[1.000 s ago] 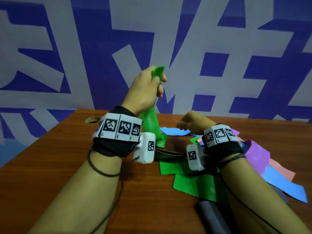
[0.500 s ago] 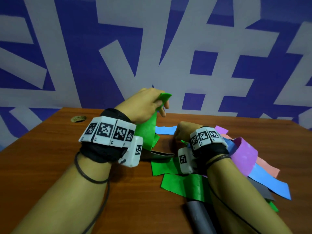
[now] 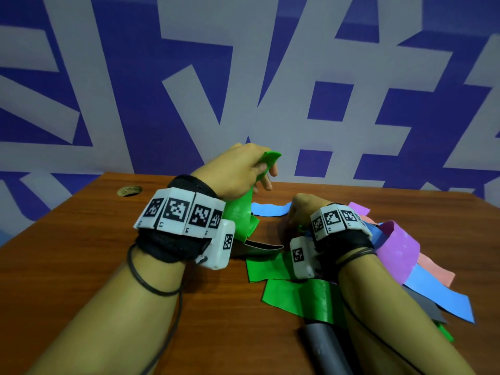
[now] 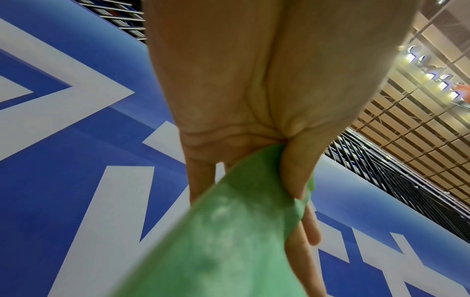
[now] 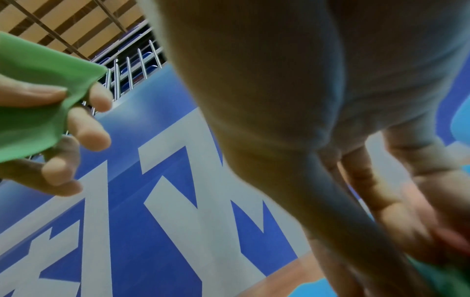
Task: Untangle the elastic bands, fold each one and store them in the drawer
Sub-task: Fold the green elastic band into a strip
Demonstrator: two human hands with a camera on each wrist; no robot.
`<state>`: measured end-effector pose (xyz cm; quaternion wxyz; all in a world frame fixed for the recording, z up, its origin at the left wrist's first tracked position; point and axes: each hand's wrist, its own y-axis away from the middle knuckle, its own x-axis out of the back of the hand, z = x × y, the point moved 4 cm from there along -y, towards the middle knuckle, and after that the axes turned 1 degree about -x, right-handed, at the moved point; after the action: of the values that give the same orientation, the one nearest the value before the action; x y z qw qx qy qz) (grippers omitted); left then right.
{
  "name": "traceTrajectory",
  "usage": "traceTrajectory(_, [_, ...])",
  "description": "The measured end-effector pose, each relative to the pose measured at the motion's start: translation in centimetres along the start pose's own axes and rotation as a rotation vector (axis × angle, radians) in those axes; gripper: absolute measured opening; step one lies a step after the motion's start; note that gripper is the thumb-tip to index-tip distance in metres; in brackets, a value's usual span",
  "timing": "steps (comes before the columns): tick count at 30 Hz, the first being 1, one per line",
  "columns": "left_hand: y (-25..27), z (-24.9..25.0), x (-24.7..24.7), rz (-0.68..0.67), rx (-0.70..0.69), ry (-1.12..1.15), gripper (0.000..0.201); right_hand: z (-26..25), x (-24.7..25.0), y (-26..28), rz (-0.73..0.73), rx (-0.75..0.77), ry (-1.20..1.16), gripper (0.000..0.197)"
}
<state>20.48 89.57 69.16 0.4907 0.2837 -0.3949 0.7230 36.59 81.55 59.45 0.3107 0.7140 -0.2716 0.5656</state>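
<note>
The left hand [image 3: 238, 169] is gripping one end of a green elastic band [image 3: 240, 212], fingers curling round it, and is holding it up above the wooden table [image 3: 81, 266]. The band is trailing down past the left wrist toward the pile. The right hand [image 3: 303, 209] is resting low on the tangle of bands [image 3: 400, 255], which is lying under and to the right of it; whether its fingers are pinching anything, I cannot tell. A blue band [image 3: 270, 209] is lying between the two hands.

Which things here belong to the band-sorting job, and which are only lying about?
Job: green band gripped by left hand; right hand on the band pile; blue band; purple band.
Lying about: wooden table; its cable hole.
</note>
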Motion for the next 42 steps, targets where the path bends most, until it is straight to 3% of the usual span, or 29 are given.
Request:
traceTrajectory(7, [0.1,0.3,-0.1,-0.012,0.001,0.003,0.025,0.9,0.4,-0.2,-0.028,-0.024,-0.076,0.023])
traceTrajectory(15, [0.1,0.3,0.1,0.0,-0.001,0.014,0.023,0.8,1.2,0.2,0.058,-0.013,-0.093,0.025])
traceTrajectory(18, [0.1,0.1,0.3,0.041,0.021,0.04,0.013,0.3,2.6,0.6,0.078,0.104,-0.165,0.029])
traceTrajectory(23, [0.0,-0.1,0.9,0.159,0.032,0.039,0.002,-0.5,5.5,2.0,0.275,0.282,-0.32,0.023])
traceTrajectory(31, [-0.3,-0.8,1.4,0.272,0.067,0.004,0.007,-2.1,9.3,4.4,0.561,0.542,-0.771,0.023])
traceTrajectory(36, [0.0,-0.9,2.1,0.4,0.077,-0.054,0.005,-3.3,9.8,5.5,0.533,0.615,-0.635,0.024])
traceTrajectory(38, [0.2,-0.7,2.3,0.446,0.065,-0.06,0.005,-3.6,10.0,6.0,0.499,0.647,-0.734,0.018])
traceTrajectory(42, [0.4,-0.8,2.9,0.539,0.063,-0.038,0.003,-3.9,11.0,7.4,0.486,0.764,-1.089,0.027])
